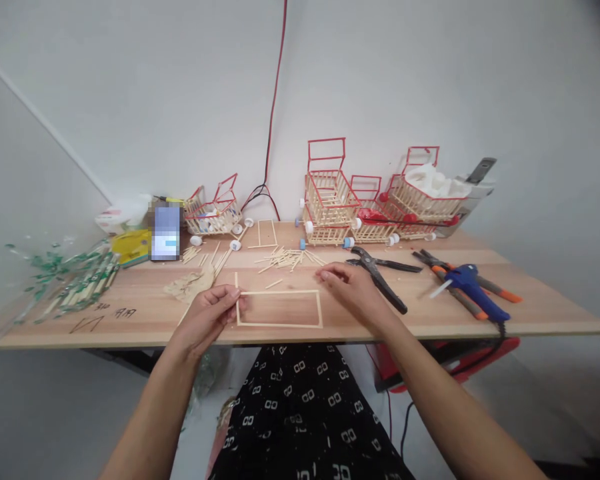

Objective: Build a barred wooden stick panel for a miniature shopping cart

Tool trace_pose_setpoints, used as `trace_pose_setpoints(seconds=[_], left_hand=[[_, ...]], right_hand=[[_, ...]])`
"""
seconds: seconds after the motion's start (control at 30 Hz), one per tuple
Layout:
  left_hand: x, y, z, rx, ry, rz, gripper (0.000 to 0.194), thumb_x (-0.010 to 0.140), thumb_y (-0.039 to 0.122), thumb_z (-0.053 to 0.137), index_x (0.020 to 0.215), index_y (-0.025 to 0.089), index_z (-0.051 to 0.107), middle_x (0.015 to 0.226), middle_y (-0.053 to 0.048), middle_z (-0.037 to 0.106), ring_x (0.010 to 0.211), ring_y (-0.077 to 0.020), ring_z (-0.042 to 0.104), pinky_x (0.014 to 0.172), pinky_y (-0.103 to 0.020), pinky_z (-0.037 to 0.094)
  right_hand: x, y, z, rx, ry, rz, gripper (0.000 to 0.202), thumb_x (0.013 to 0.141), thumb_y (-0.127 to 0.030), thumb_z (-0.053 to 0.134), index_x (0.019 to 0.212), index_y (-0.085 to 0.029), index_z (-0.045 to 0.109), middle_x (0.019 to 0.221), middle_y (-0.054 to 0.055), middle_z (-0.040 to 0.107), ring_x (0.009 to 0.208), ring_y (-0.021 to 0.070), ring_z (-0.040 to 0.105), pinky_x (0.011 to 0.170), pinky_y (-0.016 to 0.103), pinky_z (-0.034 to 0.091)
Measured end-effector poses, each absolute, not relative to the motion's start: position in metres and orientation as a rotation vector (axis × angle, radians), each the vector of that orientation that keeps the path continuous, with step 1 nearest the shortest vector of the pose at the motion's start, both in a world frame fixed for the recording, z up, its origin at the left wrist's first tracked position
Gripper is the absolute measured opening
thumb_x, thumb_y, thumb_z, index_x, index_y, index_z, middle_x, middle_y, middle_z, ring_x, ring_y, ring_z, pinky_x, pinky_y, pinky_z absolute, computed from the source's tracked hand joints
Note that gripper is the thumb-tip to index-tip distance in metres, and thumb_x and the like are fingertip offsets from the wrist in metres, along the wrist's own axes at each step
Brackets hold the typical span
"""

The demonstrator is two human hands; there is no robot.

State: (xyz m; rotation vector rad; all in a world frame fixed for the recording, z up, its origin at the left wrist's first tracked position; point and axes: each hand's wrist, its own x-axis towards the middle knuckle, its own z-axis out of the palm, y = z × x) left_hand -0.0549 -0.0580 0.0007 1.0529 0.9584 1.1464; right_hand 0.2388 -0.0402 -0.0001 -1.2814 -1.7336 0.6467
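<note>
A thin rectangular frame of wooden sticks [280,325] lies near the table's front edge. My left hand [215,310] pinches it at the upper left corner, where one stick juts out past the corner. My right hand [347,287] hovers just right of the frame, apart from it. Its fingers are curled with the tips together, and whatever they may hold is hidden. A loose pile of short sticks [290,259] lies behind the frame, between the hands. Behind the pile is a smaller stick frame [267,233].
Small stick carts with red handles [330,193] stand along the wall, another cart [213,217] further left. Black pliers [380,280], orange-handled pliers [503,290] and a blue glue gun [473,290] lie at right. A phone [165,233] and bagged sticks [87,280] are at left.
</note>
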Motion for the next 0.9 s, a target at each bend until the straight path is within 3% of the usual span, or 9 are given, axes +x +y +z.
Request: trace_pose_setpoints(seconds=[0.2,0.4,0.67,0.9], left_hand=[[-0.067,-0.059,-0.007,0.862,0.792,1.287,0.028,0.066,0.033,0.082,0.066,0.012,0.064,0.059,0.000,0.057,0.048,-0.0035,0.041,0.046,-0.014,0.034],[-0.063,-0.057,-0.004,0.795,0.827,1.339,0.030,0.060,0.032,0.086,0.067,0.012,0.065,0.060,-0.001,0.060,0.048,-0.0035,0.043,0.044,-0.014,0.036],[-0.045,-0.056,-0.006,0.890,1.007,1.430,0.031,0.057,0.035,0.085,0.071,0.011,0.070,0.063,-0.004,0.066,0.049,-0.0051,0.046,0.047,-0.018,0.037],[-0.042,-0.052,-0.013,1.071,1.115,1.347,0.028,0.066,0.039,0.079,0.070,0.012,0.072,0.064,-0.005,0.068,0.047,-0.0062,0.050,0.049,-0.019,0.038]], right_hand=[[0.185,-0.014,0.014,-1.090,-2.305,0.304,0.017,0.089,-0.022,0.056,0.099,-0.019,0.070,0.103,0.008,0.069,0.098,0.0196,0.058,0.085,0.031,0.041],[0.159,-0.006,0.020,-1.325,-2.582,0.163,0.018,0.090,-0.024,0.053,0.085,-0.015,0.068,0.088,0.008,0.068,0.077,0.0175,0.057,0.065,0.026,0.035],[0.209,-0.025,0.007,-1.690,-2.361,0.055,0.018,0.087,-0.010,0.046,0.092,-0.015,0.063,0.093,0.013,0.068,0.084,0.0217,0.059,0.070,0.029,0.035],[0.256,-0.032,0.001,-1.580,-1.875,0.376,0.016,0.085,-0.028,0.051,0.078,-0.017,0.060,0.075,0.005,0.066,0.068,0.0175,0.057,0.063,0.028,0.038]])
